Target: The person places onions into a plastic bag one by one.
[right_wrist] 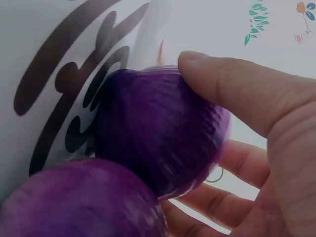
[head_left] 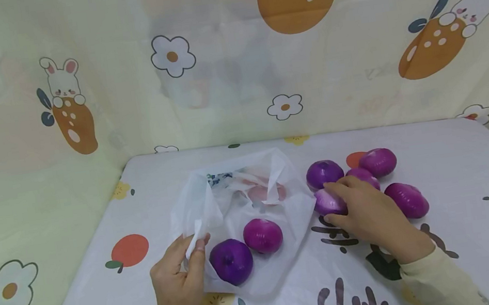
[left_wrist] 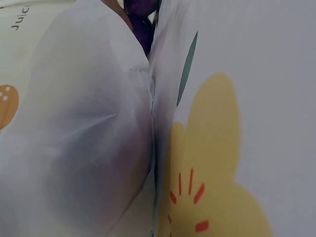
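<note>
A white plastic bag (head_left: 284, 267) lies with its mouth spread, and its rim is pinched between the thumb and fingers of my left hand (head_left: 175, 277). Inside sit a dark purple onion (head_left: 232, 262) and a pinker onion (head_left: 263, 236). The left wrist view is mostly filled by the bag's side (left_wrist: 94, 123). To the right of the bag, my right hand (head_left: 372, 212) grips a shiny purple onion (head_left: 329, 202), thumb on one side and fingers on the other. Close up, the right wrist view shows that onion (right_wrist: 158, 128) beside another onion (right_wrist: 89, 202).
Around the right hand are several loose onions: a dark one (head_left: 324, 174) behind, a pink-purple one (head_left: 378, 162) farther back and another (head_left: 407, 200) to the right. The table (head_left: 457, 164) wears a white printed cloth. A patterned curtain (head_left: 226, 92) hangs behind.
</note>
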`<act>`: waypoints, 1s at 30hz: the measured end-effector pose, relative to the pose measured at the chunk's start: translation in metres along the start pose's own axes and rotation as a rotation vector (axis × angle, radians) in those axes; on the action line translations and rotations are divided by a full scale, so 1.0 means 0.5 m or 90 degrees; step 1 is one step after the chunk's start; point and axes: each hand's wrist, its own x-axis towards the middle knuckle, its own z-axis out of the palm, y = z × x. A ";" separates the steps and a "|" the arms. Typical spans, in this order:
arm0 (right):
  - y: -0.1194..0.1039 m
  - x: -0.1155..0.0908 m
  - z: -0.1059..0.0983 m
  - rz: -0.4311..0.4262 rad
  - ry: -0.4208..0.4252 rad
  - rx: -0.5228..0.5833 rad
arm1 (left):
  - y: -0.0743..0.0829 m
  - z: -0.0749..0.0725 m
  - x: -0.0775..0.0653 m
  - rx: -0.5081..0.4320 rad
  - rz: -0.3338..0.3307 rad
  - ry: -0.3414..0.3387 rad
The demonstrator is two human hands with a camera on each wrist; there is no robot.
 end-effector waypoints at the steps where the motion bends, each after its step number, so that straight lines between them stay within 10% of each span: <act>1: 0.001 0.000 0.002 0.002 -0.002 -0.003 | 0.000 0.000 0.000 0.000 -0.001 0.000; 30: -0.001 -0.001 -0.005 -0.001 0.059 0.008 | 0.000 -0.003 0.002 -0.007 -0.004 0.000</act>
